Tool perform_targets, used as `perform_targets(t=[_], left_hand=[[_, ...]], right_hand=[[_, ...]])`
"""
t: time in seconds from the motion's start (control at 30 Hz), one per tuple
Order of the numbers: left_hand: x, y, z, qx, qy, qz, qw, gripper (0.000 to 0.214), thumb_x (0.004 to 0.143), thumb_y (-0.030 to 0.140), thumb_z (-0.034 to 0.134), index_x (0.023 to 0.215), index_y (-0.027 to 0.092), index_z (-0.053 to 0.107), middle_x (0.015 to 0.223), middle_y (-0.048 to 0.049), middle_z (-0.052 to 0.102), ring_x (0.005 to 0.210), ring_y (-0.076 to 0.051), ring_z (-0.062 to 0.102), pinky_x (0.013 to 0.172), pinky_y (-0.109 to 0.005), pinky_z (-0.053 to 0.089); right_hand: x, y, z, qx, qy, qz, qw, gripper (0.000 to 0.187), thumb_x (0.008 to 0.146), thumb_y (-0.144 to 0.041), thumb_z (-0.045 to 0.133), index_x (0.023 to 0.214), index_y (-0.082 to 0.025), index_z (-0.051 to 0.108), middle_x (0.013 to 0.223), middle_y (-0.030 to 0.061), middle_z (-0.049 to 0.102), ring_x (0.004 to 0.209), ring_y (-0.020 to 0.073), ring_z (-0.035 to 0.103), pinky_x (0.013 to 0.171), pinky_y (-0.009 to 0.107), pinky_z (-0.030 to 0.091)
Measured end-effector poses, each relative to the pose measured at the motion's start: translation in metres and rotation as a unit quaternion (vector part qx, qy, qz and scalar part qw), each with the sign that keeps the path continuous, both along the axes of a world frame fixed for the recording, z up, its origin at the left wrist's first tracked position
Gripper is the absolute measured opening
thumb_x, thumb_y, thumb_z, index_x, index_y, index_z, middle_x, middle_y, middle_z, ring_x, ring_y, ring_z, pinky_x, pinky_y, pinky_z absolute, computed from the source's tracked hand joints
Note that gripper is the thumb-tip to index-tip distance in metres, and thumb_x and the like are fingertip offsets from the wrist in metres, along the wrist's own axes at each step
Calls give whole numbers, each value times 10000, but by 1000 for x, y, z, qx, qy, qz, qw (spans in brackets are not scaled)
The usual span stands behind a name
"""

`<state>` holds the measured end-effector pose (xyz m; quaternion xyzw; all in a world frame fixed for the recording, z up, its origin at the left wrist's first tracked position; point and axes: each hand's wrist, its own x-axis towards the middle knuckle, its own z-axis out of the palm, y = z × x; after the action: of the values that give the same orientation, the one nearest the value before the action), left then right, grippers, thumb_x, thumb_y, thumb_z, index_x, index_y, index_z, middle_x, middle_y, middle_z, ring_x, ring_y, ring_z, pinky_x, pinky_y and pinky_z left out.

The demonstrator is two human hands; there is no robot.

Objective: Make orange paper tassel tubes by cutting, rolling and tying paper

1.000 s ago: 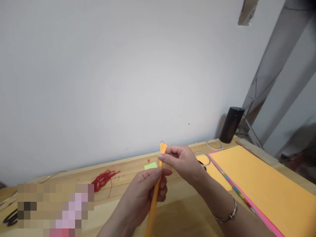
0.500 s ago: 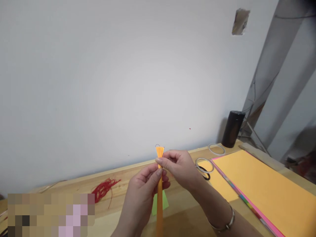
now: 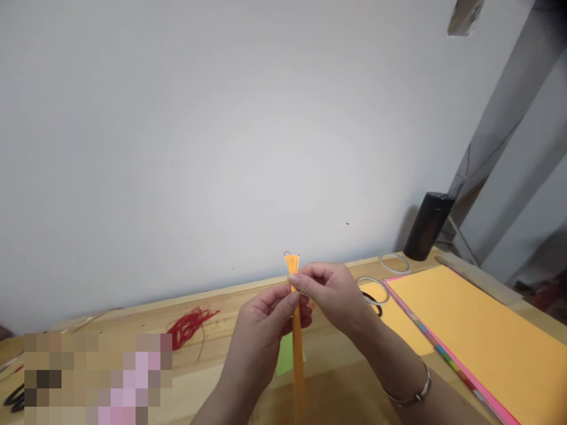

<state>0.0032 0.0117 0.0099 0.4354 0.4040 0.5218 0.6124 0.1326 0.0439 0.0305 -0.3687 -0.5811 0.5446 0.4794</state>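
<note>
An orange strip of pleated paper [image 3: 299, 354] stands lengthwise between my hands, its top end fanned out a little. My left hand [image 3: 266, 327] pinches it from the left, thumb in front, just below the fan. Right above that, my right hand [image 3: 328, 295] grips the narrow neck between thumb and fingers. A thin dark loop, like thread, sticks up behind the fanned end. Behind the strip a piece of light green paper [image 3: 284, 356] lies on the wooden table [image 3: 199, 383], partly covered.
A bundle of red string [image 3: 191, 326] lies to the left. On the right are large orange sheets [image 3: 478, 330] over pink paper, two white rings [image 3: 394, 263] that look like tape, a black ring and a black cylinder [image 3: 429, 227]. A white wall [image 3: 221, 147] rises behind. The lower left is pixelated.
The view has shifted slightly, so the table and its things sit a little differently in frame. Both hands keep the same hold on the pleated paper.
</note>
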Motion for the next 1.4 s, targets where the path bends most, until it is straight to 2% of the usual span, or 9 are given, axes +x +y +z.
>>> perform_targets(t=[0.27, 0.6, 0.83, 1.13, 1.23, 1.4], left_hand=[[-2, 2, -1, 5, 27, 32, 999, 260, 750, 325, 657, 926, 141, 713, 698, -60, 682, 652, -151, 609, 712, -304, 485], [-4, 0, -2, 14, 51, 55, 997, 246, 733, 320, 674, 902, 149, 727, 655, -46, 675, 638, -150, 606, 692, -291, 486], [-4, 0, -2, 15, 52, 61, 997, 263, 720, 327, 682, 920, 163, 728, 697, -60, 696, 668, -174, 624, 702, -310, 492], [-1, 0, -2, 24, 64, 71, 995, 241, 721, 328, 682, 878, 153, 735, 636, -43, 667, 641, -157, 605, 677, -283, 482], [-1, 0, -1, 15, 55, 66, 996, 251, 724, 321, 682, 902, 148, 726, 675, -49, 676, 659, -155, 609, 689, -289, 491], [-2, 2, 1, 0, 7, 84, 996, 351, 692, 319, 712, 1012, 177, 686, 895, -81, 691, 790, -195, 631, 690, -320, 522]], right_hand=[[1, 2, -1, 6, 24, 22, 999, 139, 698, -259, 652, 663, -124, 646, 579, -9, 588, 558, 93, 521, 547, 219, 437], [0, 0, -1, 1, 30, 33, 999, 205, 701, -319, 658, 631, -129, 628, 582, -6, 590, 555, 97, 530, 545, 227, 443], [1, 2, 0, -16, 50, 42, 998, 205, 694, -328, 671, 676, -128, 630, 607, -4, 599, 571, 94, 548, 569, 227, 464], [-2, -1, 2, -27, 57, 38, 997, 231, 687, -339, 665, 624, -131, 588, 549, -17, 562, 501, 93, 532, 478, 223, 446], [-2, 0, 2, -31, 58, 29, 997, 231, 684, -344, 666, 627, -133, 592, 561, -16, 564, 511, 93, 530, 484, 220, 446], [-1, 0, 2, -14, 51, 23, 998, 211, 650, -329, 697, 633, -132, 626, 599, -4, 604, 583, 104, 553, 579, 233, 467]])
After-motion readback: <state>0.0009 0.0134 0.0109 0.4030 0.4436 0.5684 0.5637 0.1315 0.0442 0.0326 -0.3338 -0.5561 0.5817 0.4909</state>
